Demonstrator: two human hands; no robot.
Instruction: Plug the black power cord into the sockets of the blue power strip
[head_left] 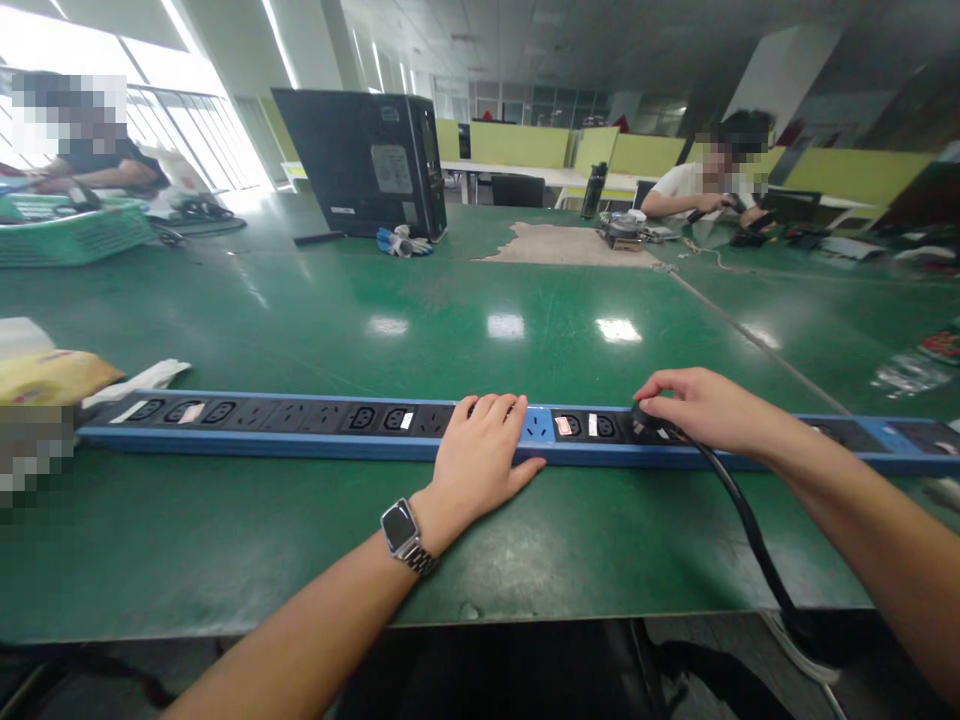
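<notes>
A long blue power strip (386, 449) with black sockets lies across the green table. My left hand (484, 455), with a watch (400, 525) on its wrist, rests on the strip's middle, fingers flat over the sockets and thumb on the front edge. To the right, my right hand (690, 405) is closed round a black plug (640, 418) at a socket of the strip; how far the plug sits in the socket is hidden. From under this hand a thick black cable (750, 525) runs down over the table's front edge.
A black computer case (360, 165) stands at the back, gloves (405, 241) beside it. A green basket (75, 240) is at the left, a yellow packet (56, 377) nearer. Two people sit across the table. A bottle (594, 190) stands far right of the case.
</notes>
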